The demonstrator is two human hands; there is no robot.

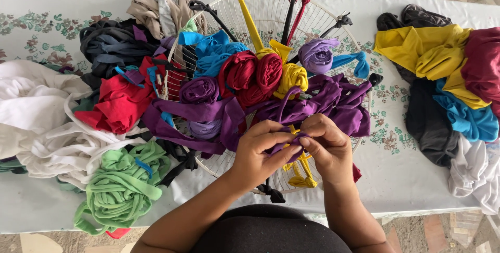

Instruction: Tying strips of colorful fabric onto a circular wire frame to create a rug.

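The round wire frame (317, 16) lies in the middle of the table (396, 180). Rolled cloth balls (252, 73) sit on the frame. Both hands, the left hand (258, 151) and the right hand (325, 146), meet over the near edge of the frame. A pile of cloth (78, 107) lies left of the frame. Another pile (448, 76) lies right of it, well apart. A bunch of cloth strips (122, 188) lies left of the frame, near the table's front edge.
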